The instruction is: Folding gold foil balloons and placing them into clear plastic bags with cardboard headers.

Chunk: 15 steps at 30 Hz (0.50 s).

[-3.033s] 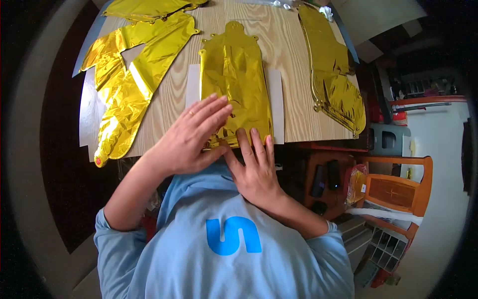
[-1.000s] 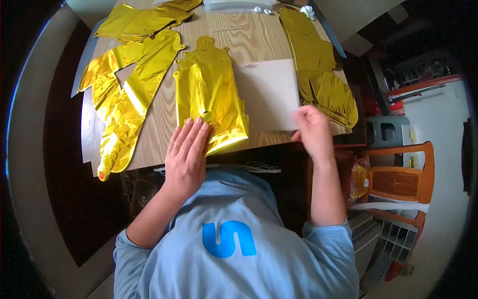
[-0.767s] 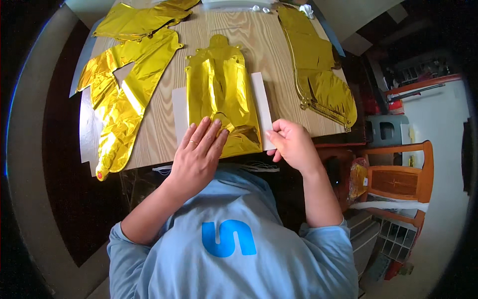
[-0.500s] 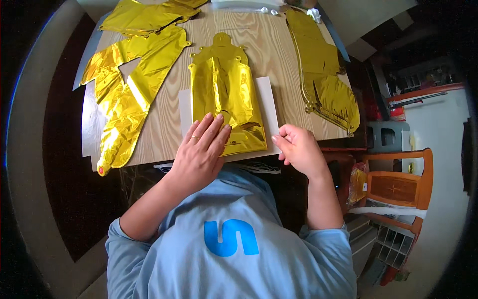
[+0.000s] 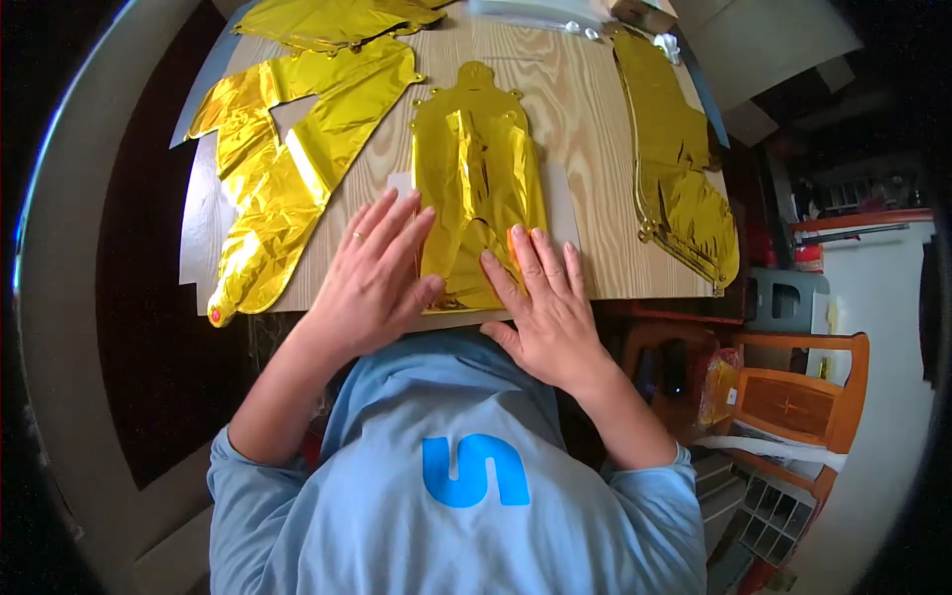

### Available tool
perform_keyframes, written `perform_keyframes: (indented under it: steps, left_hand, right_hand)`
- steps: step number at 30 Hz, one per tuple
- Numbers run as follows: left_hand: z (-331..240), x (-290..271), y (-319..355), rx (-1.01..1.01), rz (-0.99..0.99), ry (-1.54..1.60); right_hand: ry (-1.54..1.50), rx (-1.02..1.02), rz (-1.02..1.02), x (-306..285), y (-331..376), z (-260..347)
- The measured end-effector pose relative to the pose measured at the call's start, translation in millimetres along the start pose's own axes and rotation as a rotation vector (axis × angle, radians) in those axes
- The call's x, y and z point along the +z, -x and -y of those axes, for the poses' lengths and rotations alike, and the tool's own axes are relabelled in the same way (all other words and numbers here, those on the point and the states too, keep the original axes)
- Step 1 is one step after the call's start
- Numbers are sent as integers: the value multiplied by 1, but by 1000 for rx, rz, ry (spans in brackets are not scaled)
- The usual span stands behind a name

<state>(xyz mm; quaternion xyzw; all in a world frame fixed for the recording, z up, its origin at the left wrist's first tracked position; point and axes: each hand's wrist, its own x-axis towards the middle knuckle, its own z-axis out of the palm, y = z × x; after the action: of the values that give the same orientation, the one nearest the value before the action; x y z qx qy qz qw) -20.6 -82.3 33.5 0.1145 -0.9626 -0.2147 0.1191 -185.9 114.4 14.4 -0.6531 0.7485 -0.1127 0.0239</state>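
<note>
Open and apart, our left hand (image 5: 369, 276) and right hand (image 5: 548, 322) span the near end of the foil (image 5: 476, 174), seemingly folded over the card (image 5: 561, 203), its far end lying unfolded.

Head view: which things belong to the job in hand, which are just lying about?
In hand, judging by the hands:
- middle gold foil piece, left hand and right hand at its near end
- pale sheet showing at its sides

Lying about, untouched:
- left foil piece, right foil piece; possibly related
- white bits
- wooden chair
</note>
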Motion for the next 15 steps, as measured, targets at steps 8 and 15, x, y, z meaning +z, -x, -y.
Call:
perform_keyframes:
  steps: [8, 15]
  left_hand:
    - [22, 13, -39, 174, 43, -158]
    - [21, 20, -28, 139, 86, -191]
  right_hand:
    - [-19, -16, 16, -7, -4, -6]
    - [-337, 250, -526, -12, 34, -7]
